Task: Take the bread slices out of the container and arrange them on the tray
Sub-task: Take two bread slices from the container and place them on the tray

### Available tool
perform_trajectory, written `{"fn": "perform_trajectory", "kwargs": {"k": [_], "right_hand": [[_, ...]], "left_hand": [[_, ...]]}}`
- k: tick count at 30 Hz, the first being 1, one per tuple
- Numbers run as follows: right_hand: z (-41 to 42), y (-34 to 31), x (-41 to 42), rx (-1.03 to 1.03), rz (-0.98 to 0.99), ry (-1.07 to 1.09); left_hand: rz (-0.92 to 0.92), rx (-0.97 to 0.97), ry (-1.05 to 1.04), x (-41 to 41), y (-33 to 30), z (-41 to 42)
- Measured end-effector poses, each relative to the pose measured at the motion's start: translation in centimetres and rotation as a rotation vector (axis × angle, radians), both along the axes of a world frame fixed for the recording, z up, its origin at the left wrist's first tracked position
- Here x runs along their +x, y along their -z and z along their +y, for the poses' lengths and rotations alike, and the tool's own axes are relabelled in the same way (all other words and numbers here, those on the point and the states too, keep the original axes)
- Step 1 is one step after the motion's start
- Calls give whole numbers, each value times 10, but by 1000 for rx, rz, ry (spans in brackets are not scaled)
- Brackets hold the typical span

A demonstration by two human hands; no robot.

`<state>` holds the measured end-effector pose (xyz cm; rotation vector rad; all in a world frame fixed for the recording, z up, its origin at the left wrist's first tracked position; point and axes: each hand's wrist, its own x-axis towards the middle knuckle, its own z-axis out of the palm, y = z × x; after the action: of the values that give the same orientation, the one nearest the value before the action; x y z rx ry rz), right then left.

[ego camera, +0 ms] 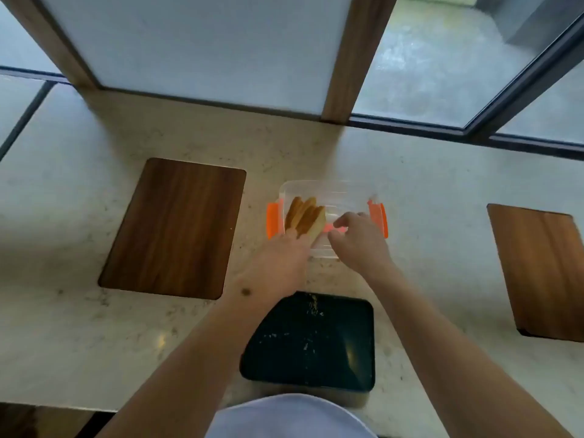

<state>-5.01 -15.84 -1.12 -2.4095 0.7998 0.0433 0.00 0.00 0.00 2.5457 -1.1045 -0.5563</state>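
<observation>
Pale speckled worktop (426,191) seen from the head view. Clear plastic container (335,192) with orange side clips sits centre, just beyond the dark tray (284,361). Bread slices (305,218) stand on edge, leaning together, at the left end of the container; none on the tray, only crumbs there.

Left hand (281,257) reaches over the container's near left corner, fingers extended toward the slices and touching or almost touching them (motion blur, cannot tell if anything is gripped). Left grip looks fairly flat and open-ish, no slice lifted.

Right hand (357,240) is at the container's near rim right of the bread, fingers curled loosely, thumb and forefinger pinched near the rim or lid edge; whether the grip has actually closed on plastic cannot be told.

Wooden board (173,229) lies left of the container, well apart; second wooden board (543,273) far right.
</observation>
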Motion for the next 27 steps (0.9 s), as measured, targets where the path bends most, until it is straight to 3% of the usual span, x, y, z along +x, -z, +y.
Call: {"fn": "perform_trajectory", "kwargs": {"k": [3,6,9,11,16,22,27], "right_hand": [[-16,13,30,86,165,10],[-24,25,52,298,265,73],[-28,41,63,464,285,113],[-31,53,66,477,318,118],[-39,70,58,433,356,112],[-45,74,57,538,362,161],[-45,78,61,586,371,240]], "left_hand": [[78,-4,-106,17,5,-36],[81,40,-243,29,11,-68],[-132,141,-329,34,25,-87],[-224,210,-314,37,34,-94],[-236,249,-241,45,58,-96],[-72,157,-256,55,69,-96],[-87,190,-284,55,76,-98]]}}
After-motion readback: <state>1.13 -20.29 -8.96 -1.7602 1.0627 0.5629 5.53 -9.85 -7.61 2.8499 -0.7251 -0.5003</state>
